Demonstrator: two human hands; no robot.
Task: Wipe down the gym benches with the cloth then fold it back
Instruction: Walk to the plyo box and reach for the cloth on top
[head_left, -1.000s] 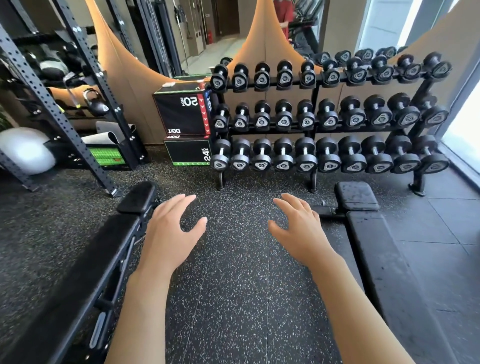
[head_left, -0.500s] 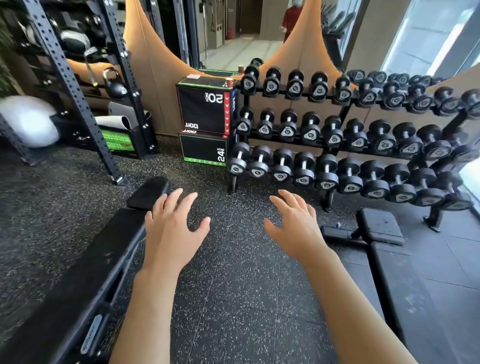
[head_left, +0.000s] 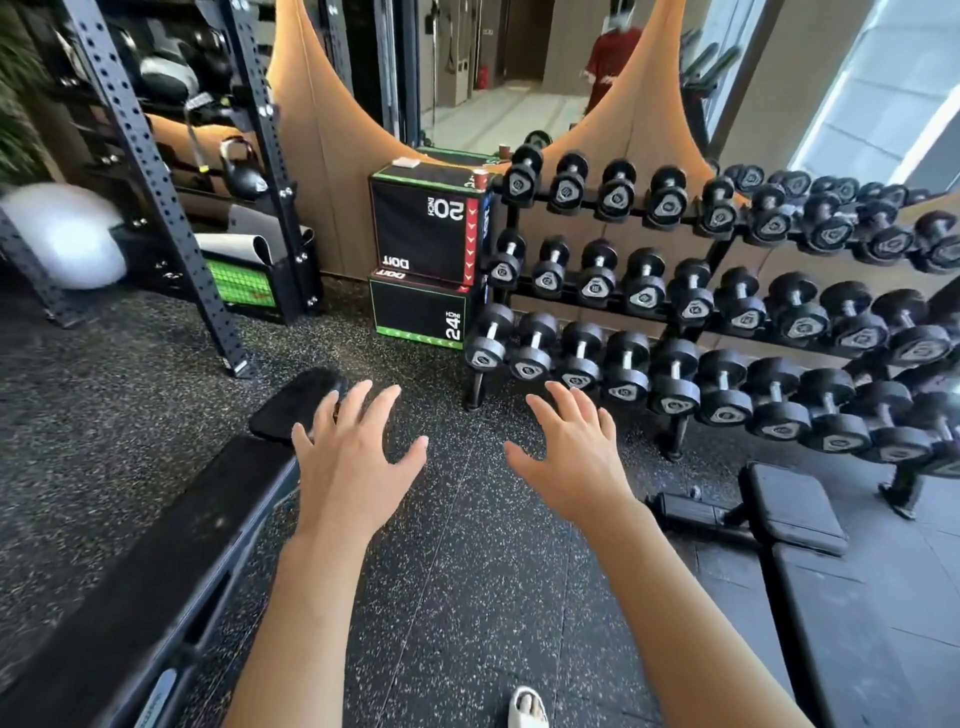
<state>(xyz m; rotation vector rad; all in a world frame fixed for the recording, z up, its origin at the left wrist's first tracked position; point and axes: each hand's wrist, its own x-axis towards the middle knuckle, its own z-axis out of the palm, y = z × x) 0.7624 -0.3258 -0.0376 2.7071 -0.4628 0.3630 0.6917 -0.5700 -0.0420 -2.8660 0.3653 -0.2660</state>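
Note:
Two black padded gym benches flank me. The left bench (head_left: 171, 545) runs from the bottom left up to its small head pad. The right bench (head_left: 841, 597) lies at the lower right with a square pad at its far end. My left hand (head_left: 353, 462) hovers with fingers spread beside the left bench's upper end, holding nothing. My right hand (head_left: 571, 457) is also spread and empty over the speckled floor between the benches. A small folded white thing (head_left: 405, 162) lies on top of the stacked black boxes; I cannot tell if it is the cloth.
A three-tier dumbbell rack (head_left: 675, 291) fills the right background. Two stacked black plyo boxes (head_left: 426, 260) stand beside it, with a cup on top. A black squat rack upright (head_left: 156, 182) and a white ball (head_left: 67, 234) are at left. My sandalled foot (head_left: 527, 709) shows below.
The view has swung left and tilted, so the rack and right bench slid right. Both hands stay spread and empty, nearer the left bench's head pad.

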